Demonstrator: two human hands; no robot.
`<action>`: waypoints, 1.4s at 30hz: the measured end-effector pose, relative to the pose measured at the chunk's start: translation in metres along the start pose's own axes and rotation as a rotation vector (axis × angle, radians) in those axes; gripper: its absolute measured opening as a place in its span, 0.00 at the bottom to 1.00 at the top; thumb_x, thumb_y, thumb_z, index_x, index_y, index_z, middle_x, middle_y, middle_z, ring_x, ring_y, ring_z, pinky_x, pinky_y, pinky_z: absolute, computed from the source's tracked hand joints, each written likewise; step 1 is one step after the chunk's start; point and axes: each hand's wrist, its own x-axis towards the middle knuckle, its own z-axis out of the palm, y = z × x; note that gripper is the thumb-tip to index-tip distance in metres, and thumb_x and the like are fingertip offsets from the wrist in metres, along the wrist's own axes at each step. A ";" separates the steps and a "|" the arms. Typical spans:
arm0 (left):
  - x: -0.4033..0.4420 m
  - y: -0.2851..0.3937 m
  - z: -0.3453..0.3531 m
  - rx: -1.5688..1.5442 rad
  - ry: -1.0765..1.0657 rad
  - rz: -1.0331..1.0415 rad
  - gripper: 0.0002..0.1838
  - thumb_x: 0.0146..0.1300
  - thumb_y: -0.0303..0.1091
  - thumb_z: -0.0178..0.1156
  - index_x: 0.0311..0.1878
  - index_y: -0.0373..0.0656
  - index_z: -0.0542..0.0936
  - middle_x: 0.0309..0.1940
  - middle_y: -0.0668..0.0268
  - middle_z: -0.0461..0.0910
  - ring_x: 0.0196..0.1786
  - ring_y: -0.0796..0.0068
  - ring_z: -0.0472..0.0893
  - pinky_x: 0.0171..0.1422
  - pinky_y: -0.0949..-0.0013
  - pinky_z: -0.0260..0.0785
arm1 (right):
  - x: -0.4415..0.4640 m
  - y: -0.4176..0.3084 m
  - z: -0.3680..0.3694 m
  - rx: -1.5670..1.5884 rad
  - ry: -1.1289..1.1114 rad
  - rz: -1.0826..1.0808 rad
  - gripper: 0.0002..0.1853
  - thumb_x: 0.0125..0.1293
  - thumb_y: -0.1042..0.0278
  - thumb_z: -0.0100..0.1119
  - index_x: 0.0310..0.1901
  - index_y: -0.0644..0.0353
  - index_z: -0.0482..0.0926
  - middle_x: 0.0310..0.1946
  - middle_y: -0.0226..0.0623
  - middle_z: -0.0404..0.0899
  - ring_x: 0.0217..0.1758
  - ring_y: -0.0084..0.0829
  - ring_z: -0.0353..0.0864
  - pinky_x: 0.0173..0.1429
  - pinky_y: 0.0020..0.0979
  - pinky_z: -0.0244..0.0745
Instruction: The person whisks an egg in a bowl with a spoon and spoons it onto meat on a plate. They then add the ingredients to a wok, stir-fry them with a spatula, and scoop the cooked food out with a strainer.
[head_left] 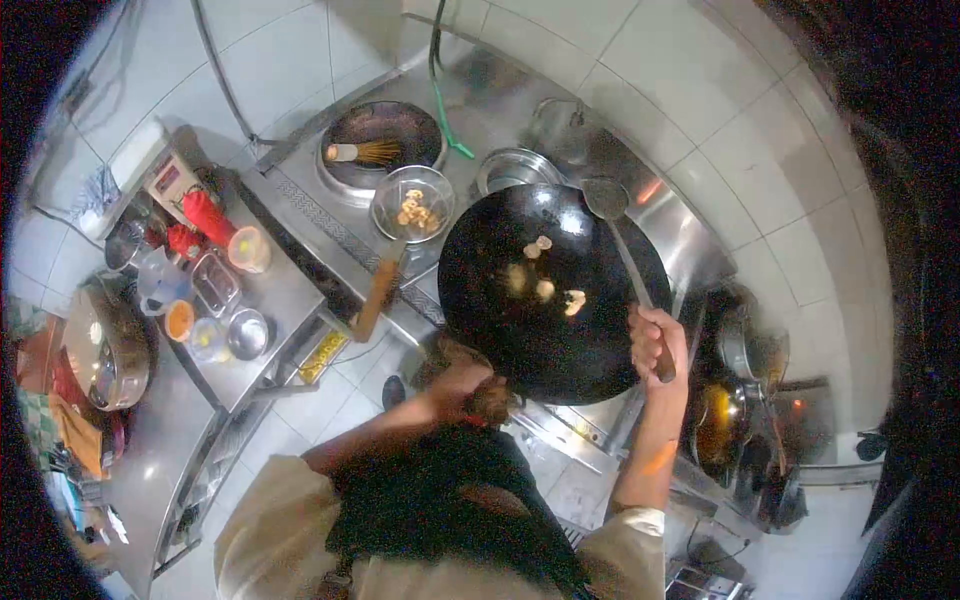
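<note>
A large black wok (pixel 500 330) fills the middle of the head view, with several pale food pieces (pixel 545 290) in it, some blurred. My left hand (pixel 462 385) is closed at the wok's near left edge, with a brown cloth-like piece (pixel 488 402) about it; the exact grip is partly hidden. In my closed right hand (pixel 660 345) is the long handle of a ladle (pixel 632 265), its bowl over the wok's far right rim. Left of the wok, a round strainer (pixel 385 205) with a wooden handle holds more pale pieces.
Behind the strainer, a dark pan (pixel 345 125) holds a bamboo brush (pixel 365 152). A metal pot (pixel 515 165) stands behind the wok. On the left counter (pixel 300 300) are bowls, containers and a red bottle (pixel 207 217). Several pots (pixel 718 415) sit at right.
</note>
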 end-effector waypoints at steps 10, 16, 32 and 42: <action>-0.044 0.044 -0.084 0.534 0.024 0.595 0.16 0.64 0.31 0.66 0.51 0.37 0.76 0.40 0.56 0.82 0.42 0.63 0.84 0.47 0.61 0.79 | 0.079 0.026 0.122 -0.262 0.016 0.003 0.18 0.70 0.64 0.54 0.21 0.46 0.65 0.11 0.17 0.62 0.07 0.13 0.57 0.08 0.19 0.56; 0.014 -0.013 -0.118 -0.414 0.067 0.302 0.14 0.70 0.39 0.56 0.48 0.36 0.78 0.36 0.63 0.80 0.37 0.67 0.81 0.47 0.60 0.76 | 0.117 0.033 0.175 -0.374 -0.004 -0.005 0.16 0.69 0.67 0.53 0.21 0.47 0.64 0.12 0.18 0.63 0.08 0.14 0.61 0.08 0.20 0.58; 0.045 0.028 -0.144 -0.659 -0.281 0.455 0.18 0.59 0.23 0.67 0.53 0.38 0.77 0.45 0.64 0.81 0.50 0.75 0.80 0.54 0.70 0.74 | 0.194 0.040 0.273 -0.589 0.094 -0.113 0.14 0.67 0.67 0.52 0.23 0.46 0.65 0.15 0.18 0.64 0.12 0.14 0.61 0.14 0.18 0.55; 0.049 0.039 -0.142 -1.328 -0.519 0.222 0.17 0.67 0.37 0.62 0.53 0.36 0.78 0.49 0.53 0.82 0.55 0.51 0.80 0.61 0.54 0.76 | 0.208 0.043 0.299 -0.617 0.165 -0.141 0.11 0.66 0.68 0.52 0.25 0.50 0.67 0.15 0.23 0.66 0.12 0.21 0.63 0.15 0.27 0.61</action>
